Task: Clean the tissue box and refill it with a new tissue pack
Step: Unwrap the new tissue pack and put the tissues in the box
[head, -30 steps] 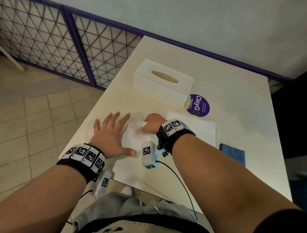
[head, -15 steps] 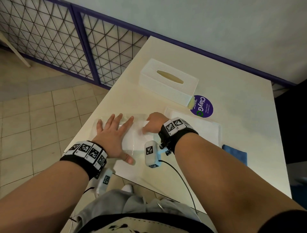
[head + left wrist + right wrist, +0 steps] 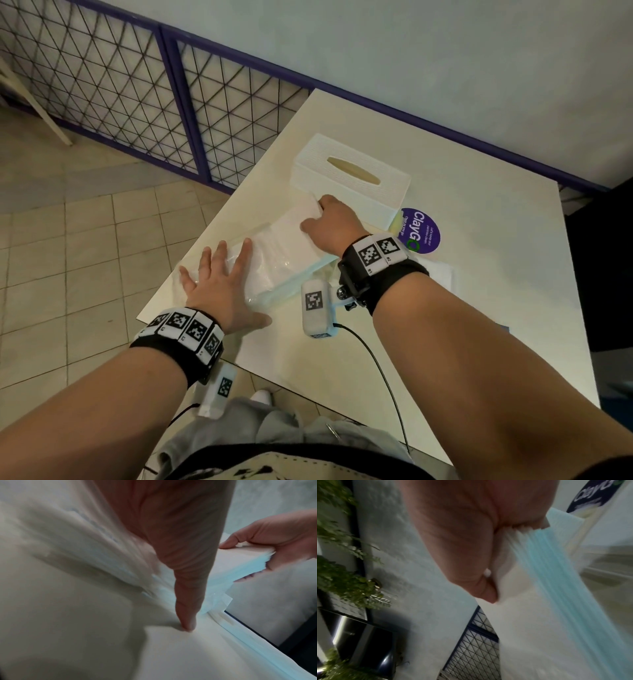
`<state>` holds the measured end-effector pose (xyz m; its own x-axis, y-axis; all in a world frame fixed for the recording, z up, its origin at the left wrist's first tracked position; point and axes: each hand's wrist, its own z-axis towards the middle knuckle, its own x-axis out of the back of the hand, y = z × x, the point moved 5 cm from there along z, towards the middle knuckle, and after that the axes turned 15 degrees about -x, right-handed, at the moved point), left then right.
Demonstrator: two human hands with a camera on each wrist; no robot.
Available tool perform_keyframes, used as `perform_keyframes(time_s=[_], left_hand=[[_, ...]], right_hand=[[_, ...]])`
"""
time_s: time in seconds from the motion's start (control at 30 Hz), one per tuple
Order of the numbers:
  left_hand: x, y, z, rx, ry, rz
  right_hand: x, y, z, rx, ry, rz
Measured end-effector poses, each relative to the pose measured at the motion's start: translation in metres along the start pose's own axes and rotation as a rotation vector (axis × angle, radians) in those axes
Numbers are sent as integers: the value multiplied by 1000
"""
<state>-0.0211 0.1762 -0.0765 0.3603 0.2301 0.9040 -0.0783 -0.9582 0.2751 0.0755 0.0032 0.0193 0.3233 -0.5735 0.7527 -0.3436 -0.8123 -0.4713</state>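
Observation:
A white tissue box (image 3: 352, 178) with an oval slot stands on the cream table (image 3: 479, 222), its slot showing no tissue. In front of it a stack of white tissues (image 3: 294, 236) lies half out of a clear plastic wrapper (image 3: 260, 270). My right hand (image 3: 329, 219) grips the far end of the stack (image 3: 243, 559) (image 3: 530, 574), thumb on top and fingers under it, lifted off the table. My left hand (image 3: 219, 277) lies flat with spread fingers on the wrapper, thumb (image 3: 187, 615) pressed to the table.
A purple round sticker (image 3: 421, 229) is on the table right of the box. A flat white sheet (image 3: 442, 274) lies under my right wrist. The table's near-left edge runs beside my left hand, with tiled floor (image 3: 85, 240) and a purple mesh fence (image 3: 137, 96) beyond.
My right hand has drawn the tissue stack out of the wrapper toward the box and raised its far end. The left hand stayed flat on the wrapper.

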Motion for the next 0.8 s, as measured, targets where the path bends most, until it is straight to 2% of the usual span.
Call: perform_keyframes(time_s=[0.17,0.2,0.27,0.3,0.37,0.43,0.47,0.57,0.6,0.67,0.8], left_hand=[[-2,0,9,75,-155,-20],[3,3,10,78,-139,-28],[20,18,16,6,34,-90],[31,30,20,-70,157,-192],[48,56,35,-214,331,-652],[47,75,57,-256,319,-1183],[45,85,67,-265,280,-1353],[42,113,88,-303,170,-1617],[41,122,91,-295,140,-1627],[38,136,96,-288,126,-1494],[36,160,97,-253,253,-1193]], right_hand=[[57,-2,-22,149,100,-91],[71,-2,-29,200,129,-120],[96,3,-43,273,184,-146],[107,7,-48,288,204,-132],[126,20,-56,281,228,-58],[141,35,-62,267,253,39],[148,44,-64,258,268,82],[157,82,-63,194,283,207],[157,97,-61,165,279,256],[153,129,-56,101,295,345],[132,192,-43,-61,309,528]])
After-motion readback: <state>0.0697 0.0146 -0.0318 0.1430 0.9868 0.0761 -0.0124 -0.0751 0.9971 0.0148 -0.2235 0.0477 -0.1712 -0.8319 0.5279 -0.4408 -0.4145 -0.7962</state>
